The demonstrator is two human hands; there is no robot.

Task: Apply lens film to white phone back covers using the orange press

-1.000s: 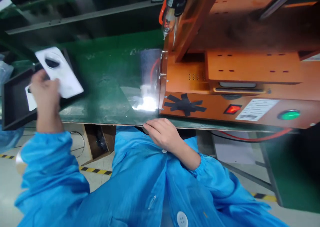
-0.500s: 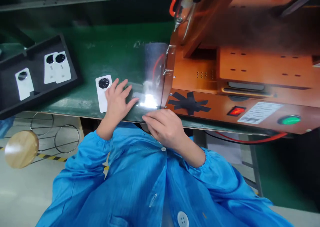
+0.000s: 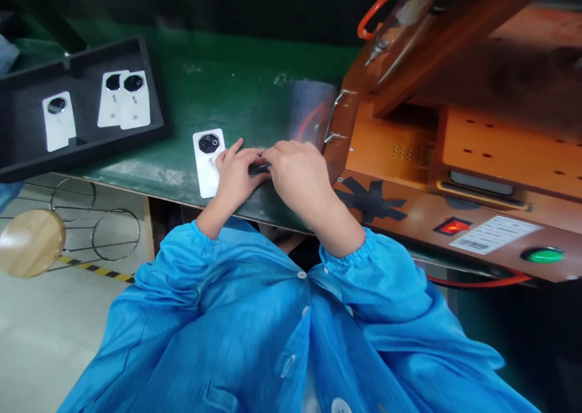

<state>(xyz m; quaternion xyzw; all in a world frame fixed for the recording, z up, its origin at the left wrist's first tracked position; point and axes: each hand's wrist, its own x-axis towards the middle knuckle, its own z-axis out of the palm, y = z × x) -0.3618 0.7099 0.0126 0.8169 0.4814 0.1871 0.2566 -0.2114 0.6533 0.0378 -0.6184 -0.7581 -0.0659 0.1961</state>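
A white phone back cover (image 3: 208, 163) with a round black camera ring lies flat on the green table (image 3: 191, 107) near its front edge. My left hand (image 3: 235, 175) rests just right of the cover, its fingers touching the cover's edge. My right hand (image 3: 297, 171) meets it fingertip to fingertip. Between the fingertips of both hands sits a small dark piece (image 3: 258, 169), mostly hidden by the fingers. Both arms wear blue sleeves.
A black tray (image 3: 86, 143) at the left holds three more white covers (image 3: 123, 99). An orange machine (image 3: 454, 176) fills the right side, with a nozzle (image 3: 386, 37) overhead, a red switch (image 3: 452, 226) and a green button (image 3: 543, 256). A round wooden stool (image 3: 31, 243) stands below left.
My left hand brought a white cover from the tray to the table front and let it go. My right hand moved up from the table edge to meet the left hand.
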